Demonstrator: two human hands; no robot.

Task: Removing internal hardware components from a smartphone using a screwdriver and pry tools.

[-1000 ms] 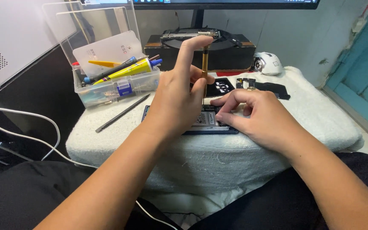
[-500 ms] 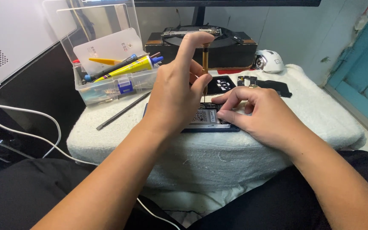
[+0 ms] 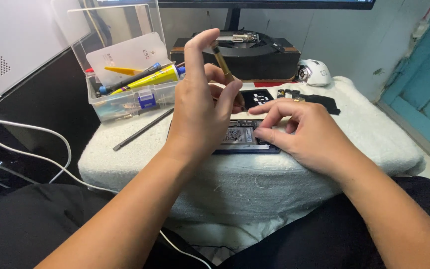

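Screwdriver upright over the opened phone, my grip much as it was a moment ago

My left hand [image 3: 200, 109] pinches the thin brass-handled screwdriver [image 3: 223, 64], index fingertip capping its top, thumb and middle finger on the shaft; compared with half a second ago the handle leans slightly more to the left, while its tip, hidden behind my fingers, seems to stay on one spot. My right hand [image 3: 307, 134] lies with fingers curled and pressed on the opened phone [image 3: 240, 137], pinning it to the white towel [image 3: 374, 139] on the counter; its place is unchanged. I judge one screw is being worked. A clear tool box [image 3: 125, 94] stands left, well apart
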